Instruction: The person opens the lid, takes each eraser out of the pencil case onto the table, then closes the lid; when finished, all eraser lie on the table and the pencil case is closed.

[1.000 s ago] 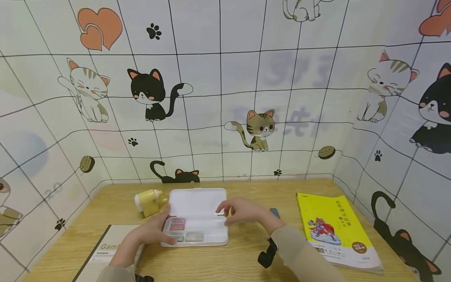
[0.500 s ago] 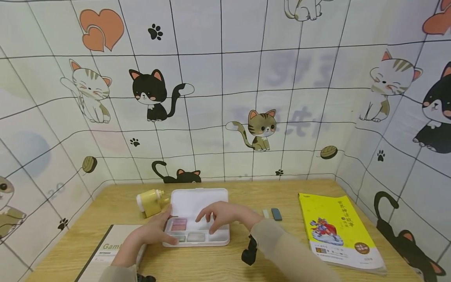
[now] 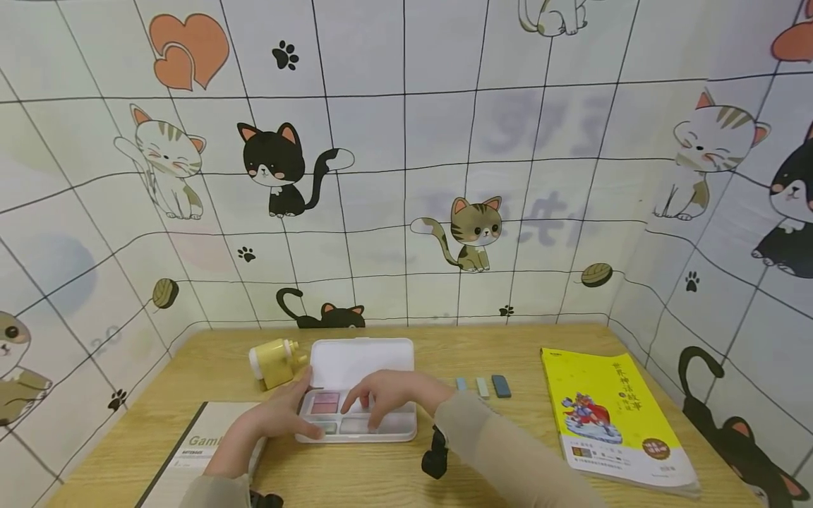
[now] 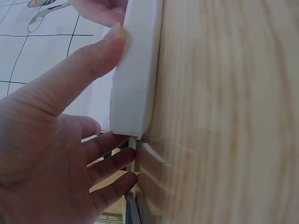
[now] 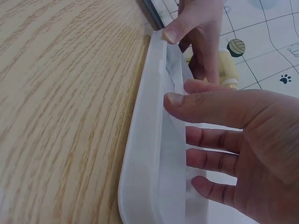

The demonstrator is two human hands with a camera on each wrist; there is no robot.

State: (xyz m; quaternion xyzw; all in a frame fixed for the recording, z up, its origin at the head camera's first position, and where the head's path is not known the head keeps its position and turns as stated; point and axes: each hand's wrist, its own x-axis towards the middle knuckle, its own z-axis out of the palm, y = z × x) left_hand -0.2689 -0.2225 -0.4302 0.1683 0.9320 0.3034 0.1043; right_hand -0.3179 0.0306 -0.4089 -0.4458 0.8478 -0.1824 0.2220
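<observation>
An open white plastic box [image 3: 401,425] with a raised lid [image 3: 362,356] lies on the table, its tray split into compartments. A pink block [image 3: 325,403] sits at its left, and pale, clear-looking pieces are in the front row. My left hand [image 3: 279,415] holds the box's left end, thumb on the front rim [image 4: 135,70] and fingers along the side. My right hand [image 3: 389,394] is over the tray, thumb and index finger apart and pointing down at the front compartments. From the right wrist, its thumb tip [image 5: 176,99] shows right at the rim, with the other fingers [image 5: 212,158] spread behind.
Three small blocks lie right of the box: light blue [image 3: 461,384], pale green [image 3: 482,387] and dark blue [image 3: 501,386]. A yellow object with a white end [image 3: 276,362] stands behind my left hand. A notebook [image 3: 190,451] lies at left, a yellow book [image 3: 616,409] at right.
My right hand has moved left from the box's right side to over its middle and lowered to the front compartments, uncovering the small blocks at right. My left hand has stayed on the box.
</observation>
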